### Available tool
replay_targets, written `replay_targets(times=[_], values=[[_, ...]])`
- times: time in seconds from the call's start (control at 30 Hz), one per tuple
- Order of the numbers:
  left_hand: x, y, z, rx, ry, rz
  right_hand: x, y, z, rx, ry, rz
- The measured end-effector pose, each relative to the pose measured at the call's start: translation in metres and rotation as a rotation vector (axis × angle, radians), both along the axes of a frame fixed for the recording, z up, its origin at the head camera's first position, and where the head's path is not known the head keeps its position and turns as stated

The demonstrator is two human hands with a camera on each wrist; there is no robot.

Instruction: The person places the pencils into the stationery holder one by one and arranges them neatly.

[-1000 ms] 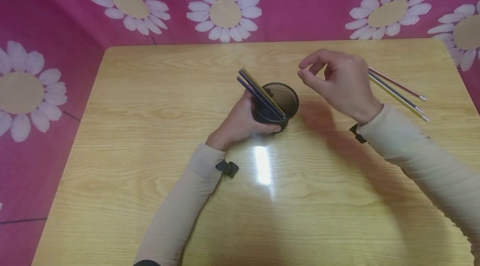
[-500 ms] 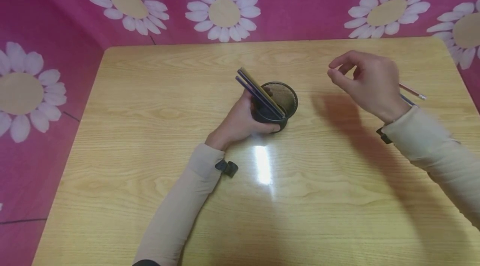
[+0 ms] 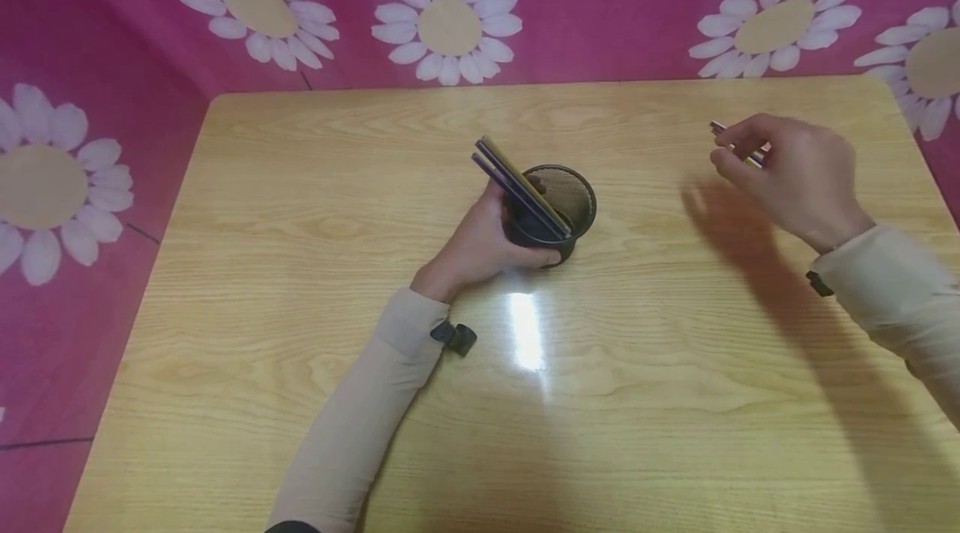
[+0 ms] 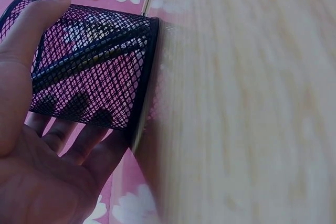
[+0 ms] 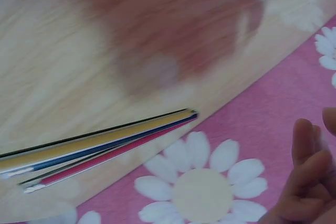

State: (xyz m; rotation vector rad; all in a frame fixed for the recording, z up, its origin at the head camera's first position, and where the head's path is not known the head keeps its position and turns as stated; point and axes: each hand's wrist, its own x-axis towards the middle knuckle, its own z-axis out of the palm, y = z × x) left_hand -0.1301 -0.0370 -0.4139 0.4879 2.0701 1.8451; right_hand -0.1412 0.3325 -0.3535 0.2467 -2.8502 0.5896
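Table: wood-grain top (image 3: pixel 637 391), largest thing here. Behind it, pink daisy cloth (image 3: pixel 600 12).

Hands: the left hand (image 3: pixel 491 237) is wrapped round the cup's side, thumb on the near face, the other fingers bent round the far one. The right hand (image 3: pixel 802 174) hangs raised above the table's far right, its shadow falling apart from it; thumb and forefinger are bent towards each other with a small gap, nothing between them in their grasp.

Cup: black mesh cup (image 4: pixel 94 66), standing upright, base on the wood. Probably gripped low on its wall to keep it from tipping while leaving the mouth free.

Pencils: several in the cup (image 3: pixel 519 183), exact count unclear, leaning with ends out past the rim; the slant likely comes from being shorter on support than the cup is wide. Three loose pencils (image 5: pixel 105 146), yellow, blue and red, lie side by side, likely bunched for easy reach. From the head view their tips show just past the right fingertips, another stretch through the finger gap, the remainder hidden behind the hand. No contact seen.
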Motion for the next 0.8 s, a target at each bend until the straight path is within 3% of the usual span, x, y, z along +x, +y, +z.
replay_targets(times=[0.6,0.8], values=[[0.001,-0.001,0.001,-0.019,0.029,-0.009,-0.001,0.039,-0.010,0.110,-0.182,-0.063],[0.001,-0.001,0.001,-0.030,0.026,-0.001,-0.007,0.050,-0.017,0.157,-0.186,-0.087]])
